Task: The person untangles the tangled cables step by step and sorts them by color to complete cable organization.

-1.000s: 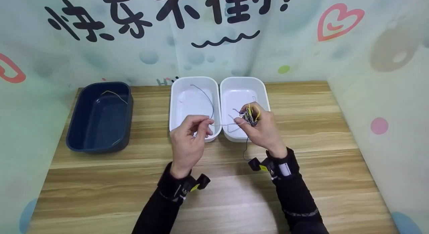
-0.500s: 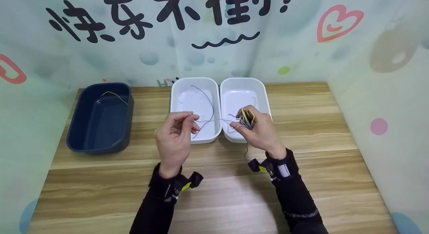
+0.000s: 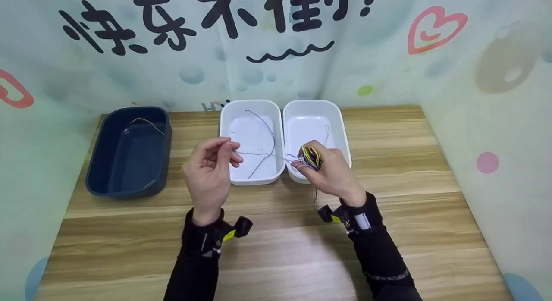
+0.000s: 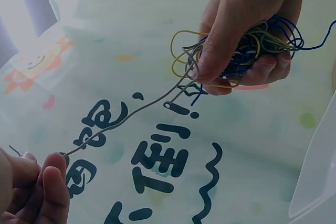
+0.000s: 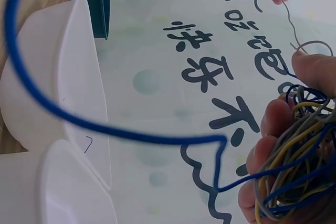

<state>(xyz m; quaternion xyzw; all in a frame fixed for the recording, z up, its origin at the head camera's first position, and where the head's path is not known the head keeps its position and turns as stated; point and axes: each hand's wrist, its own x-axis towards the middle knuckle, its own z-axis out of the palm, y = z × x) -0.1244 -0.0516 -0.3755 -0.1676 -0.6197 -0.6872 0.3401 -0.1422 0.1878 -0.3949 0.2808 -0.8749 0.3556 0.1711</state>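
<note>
My left hand pinches a thin grey wire between thumb and fingertips, with a short end poking out past them. The wire runs taut to the right, over the left white box, into a tangled bundle of wires in yellow, blue and grey. My right hand grips that bundle, its thumb pressing near where the grey wire comes out. A loose blue wire loops away from the bundle and hangs below the right hand in the head view. Part of the bundle is hidden by the palm and fingers.
Two white boxes stand side by side: the left box holds a bent dark wire, the right box a thin looped wire. A navy box at left contains a yellowish wire. Everything stands on a wooden table.
The left hand has moved left and slightly up, drawing a longer stretch of grey wire from the bundle. The right hand has shifted slightly left and down, still gripping the bundle.
</note>
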